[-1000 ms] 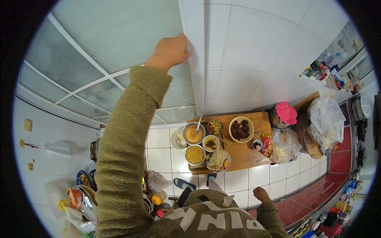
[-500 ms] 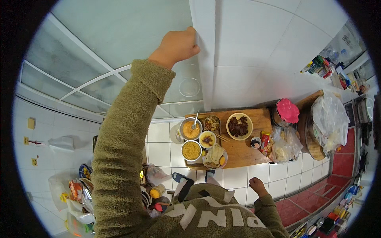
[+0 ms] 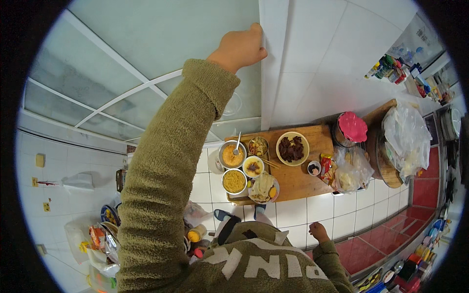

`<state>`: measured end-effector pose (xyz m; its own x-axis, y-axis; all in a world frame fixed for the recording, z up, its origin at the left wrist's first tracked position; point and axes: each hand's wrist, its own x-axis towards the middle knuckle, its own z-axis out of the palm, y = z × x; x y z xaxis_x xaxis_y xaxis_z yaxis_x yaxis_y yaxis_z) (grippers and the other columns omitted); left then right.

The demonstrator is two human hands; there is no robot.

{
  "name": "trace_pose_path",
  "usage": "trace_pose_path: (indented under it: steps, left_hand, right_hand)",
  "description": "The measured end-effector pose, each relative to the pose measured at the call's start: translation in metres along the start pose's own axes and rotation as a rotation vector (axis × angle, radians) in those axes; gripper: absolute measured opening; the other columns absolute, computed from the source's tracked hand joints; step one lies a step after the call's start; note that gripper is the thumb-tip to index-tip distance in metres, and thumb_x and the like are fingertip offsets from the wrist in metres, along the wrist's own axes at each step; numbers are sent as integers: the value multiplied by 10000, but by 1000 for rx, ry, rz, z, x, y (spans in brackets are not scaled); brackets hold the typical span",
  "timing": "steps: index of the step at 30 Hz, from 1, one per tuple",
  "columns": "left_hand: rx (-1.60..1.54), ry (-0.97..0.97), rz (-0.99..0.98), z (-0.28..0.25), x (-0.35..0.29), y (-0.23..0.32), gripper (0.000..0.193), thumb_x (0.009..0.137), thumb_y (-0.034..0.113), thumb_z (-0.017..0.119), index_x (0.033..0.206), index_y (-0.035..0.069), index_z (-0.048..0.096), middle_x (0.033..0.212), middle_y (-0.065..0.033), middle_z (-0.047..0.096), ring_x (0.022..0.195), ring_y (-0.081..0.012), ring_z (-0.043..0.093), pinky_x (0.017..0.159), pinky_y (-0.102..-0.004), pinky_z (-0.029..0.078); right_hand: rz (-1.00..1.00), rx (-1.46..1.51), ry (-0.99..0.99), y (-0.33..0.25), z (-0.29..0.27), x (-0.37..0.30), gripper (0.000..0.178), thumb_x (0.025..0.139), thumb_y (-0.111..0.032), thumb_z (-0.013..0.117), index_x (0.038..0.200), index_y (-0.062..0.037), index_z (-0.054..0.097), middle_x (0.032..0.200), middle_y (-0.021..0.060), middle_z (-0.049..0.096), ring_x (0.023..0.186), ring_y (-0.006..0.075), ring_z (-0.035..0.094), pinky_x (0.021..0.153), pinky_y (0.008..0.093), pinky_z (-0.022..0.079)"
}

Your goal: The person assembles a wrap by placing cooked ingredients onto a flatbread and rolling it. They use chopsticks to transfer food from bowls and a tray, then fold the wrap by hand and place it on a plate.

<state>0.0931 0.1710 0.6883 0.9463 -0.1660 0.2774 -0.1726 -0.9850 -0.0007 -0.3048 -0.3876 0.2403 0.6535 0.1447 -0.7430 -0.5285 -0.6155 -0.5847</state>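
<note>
My left hand (image 3: 241,49) is raised high, its fingers curled against the white frame (image 3: 274,58) of a frosted glass sliding door (image 3: 161,34). The hand itself hides the exact spot it grips. Low at my right side hangs my right hand (image 3: 318,232), closed in a loose fist with nothing visible in it. It is nearest to the front of a wooden table (image 3: 293,186), apart from it.
Dishes crowd the table: a bowl of orange soup with a ladle (image 3: 236,152), noodles (image 3: 234,181), dark meat (image 3: 292,149) and flatbreads (image 3: 263,186). Plastic bags (image 3: 351,171) and a pink-covered pot (image 3: 352,127) stand farther right. Bags and containers (image 3: 100,244) fill the lower left.
The white door frame has slid right over the tiled wall, with my left hand moving along on it. My right hand remains low at my side. The view has tilted slightly.
</note>
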Motion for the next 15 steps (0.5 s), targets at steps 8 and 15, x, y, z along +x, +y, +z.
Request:
trace_pose_path:
  steps: [8, 15]
  left_hand:
    - [-63, -28, 39, 7, 22, 16, 405, 877, 294, 629, 1166, 29, 529, 972, -162, 706, 882, -353, 686, 764, -475, 537]
    - [-140, -18, 78, 7, 16, 24, 392, 893, 257, 611, 1253, 128, 526, 981, -134, 712, 895, -341, 682, 770, -475, 529]
  right_hand:
    - [-2, 49, -23, -20, 9, -7, 222, 945, -259, 587, 913, -41, 614, 733, 73, 654, 623, 154, 612, 587, 315, 512]
    - [4, -80, -17, -22, 22, -3, 288, 989, -267, 552, 926, 8, 611, 768, 113, 681, 668, 190, 652, 624, 352, 537]
